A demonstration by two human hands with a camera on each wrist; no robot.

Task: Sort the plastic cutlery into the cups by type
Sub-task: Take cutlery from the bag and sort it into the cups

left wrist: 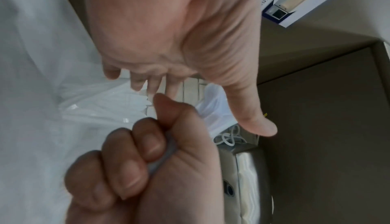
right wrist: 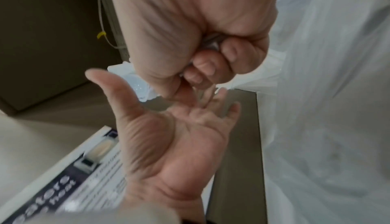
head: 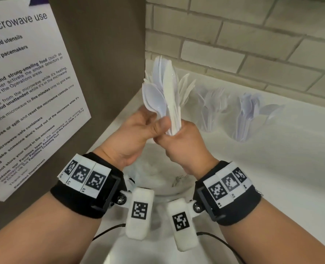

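The right hand [head: 178, 143] has its fingers [left wrist: 135, 145] clenched round the handles of a thick bunch [head: 163, 96] of white plastic cutlery, held upright with spoon bowls and knife blades fanning out above the fist. The left hand [head: 131, 136] is beside the bunch with its fingers [right wrist: 223, 104] nearly straight and the palm open, thumb out; the fingertips seem to be at the spoons on that side of the bunch, though I cannot tell whether anything is actually pinched yet. I'd say the step is teasing one type out of the bunch. To do it well, keep the right fist firm low on the handles, let the left fingers pick off the spoons by their bowls, and draw them straight up so the knives don't come along or spill. Beyond the bunch, toward the wall, three clear cups stand in a row on the white desk [head: 272, 168]: one [head: 186, 88] right behind the bunch with knives or forks in it, the next [head: 209, 111] to its right, which is hard to read, and the far one [head: 247, 119] holding spoons. Below the bunch lies a plastic bag [head: 154, 174]. Behind the cups is a pale brick wall [head: 253, 44]; left of the bunch, a brown panel [head: 104, 54] carries a microwave-use notice [head: 28, 88].
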